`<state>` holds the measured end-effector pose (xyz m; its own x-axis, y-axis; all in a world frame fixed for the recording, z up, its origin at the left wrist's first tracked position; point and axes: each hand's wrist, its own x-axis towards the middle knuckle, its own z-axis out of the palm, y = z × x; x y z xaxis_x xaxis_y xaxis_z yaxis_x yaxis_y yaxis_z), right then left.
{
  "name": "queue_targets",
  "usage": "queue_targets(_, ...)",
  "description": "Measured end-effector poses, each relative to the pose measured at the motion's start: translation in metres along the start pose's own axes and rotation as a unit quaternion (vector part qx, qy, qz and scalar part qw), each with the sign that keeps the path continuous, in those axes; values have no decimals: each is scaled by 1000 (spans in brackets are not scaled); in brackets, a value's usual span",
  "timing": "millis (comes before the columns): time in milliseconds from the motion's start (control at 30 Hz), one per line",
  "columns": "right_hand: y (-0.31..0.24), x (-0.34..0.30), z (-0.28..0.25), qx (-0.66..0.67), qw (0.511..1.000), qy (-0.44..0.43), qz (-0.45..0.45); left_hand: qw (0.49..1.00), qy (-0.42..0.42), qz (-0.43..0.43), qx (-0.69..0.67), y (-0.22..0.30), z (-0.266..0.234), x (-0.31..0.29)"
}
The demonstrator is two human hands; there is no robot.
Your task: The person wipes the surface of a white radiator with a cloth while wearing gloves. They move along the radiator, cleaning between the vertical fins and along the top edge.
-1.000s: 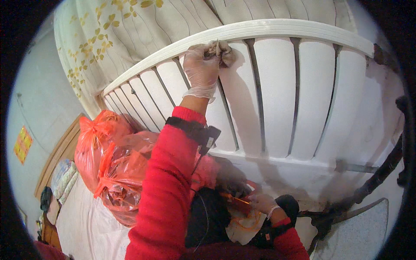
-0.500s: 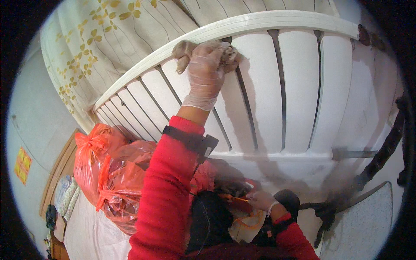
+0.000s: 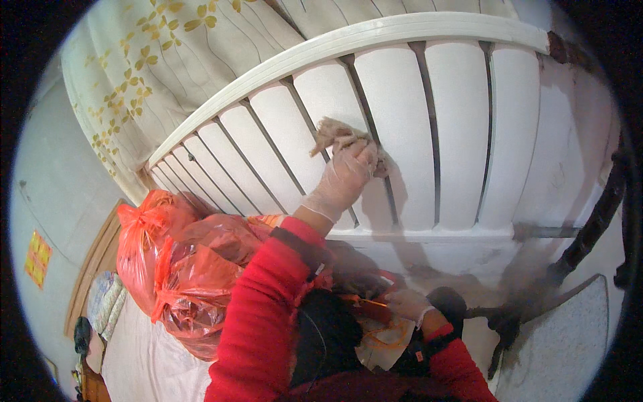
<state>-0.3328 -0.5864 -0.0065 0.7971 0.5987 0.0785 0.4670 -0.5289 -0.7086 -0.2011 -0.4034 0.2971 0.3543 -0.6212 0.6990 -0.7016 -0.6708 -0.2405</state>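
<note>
My left hand, in a clear disposable glove, is closed on a greyish-beige cleaning rag. It presses the rag against the middle of a white slatted panel with upright slats and a curved top rail. Low down by my dark-clothed knee, my right hand also wears a clear glove. Its fingers are bent at the end of a thin orange strip, next to something red; what they grip is not plain. Both arms have red sleeves with black straps around them.
Tied red plastic bags, stuffed full, lean at the panel's left end. Behind the panel hangs a cream curtain with a yellow leaf pattern. On the right stand dark branch-like pieces and a pale flat board.
My left hand has slid the rag down from the top rail to mid-height on the slats, slightly to the right. My right hand stays low, almost in place.
</note>
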Motion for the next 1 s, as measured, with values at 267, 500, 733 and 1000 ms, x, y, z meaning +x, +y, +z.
queue_targets(267, 5, 8, 0, 5, 997, -57, 60, 975, -149, 118, 113, 21, 40, -53)
queue_targets(500, 27, 9, 12, 169, 980, -50, 88, 999, 25, 36, 21, -32, 9, -31)
queue_targets(733, 9, 5, 3, 45, 997, -42, 54, 965, 247, -17, 91, -99, -72, 28)
queue_targets(1000, 8, 1, 2, 27, 996, -50, 64, 936, 333, -114, 18, -117, -88, 32)
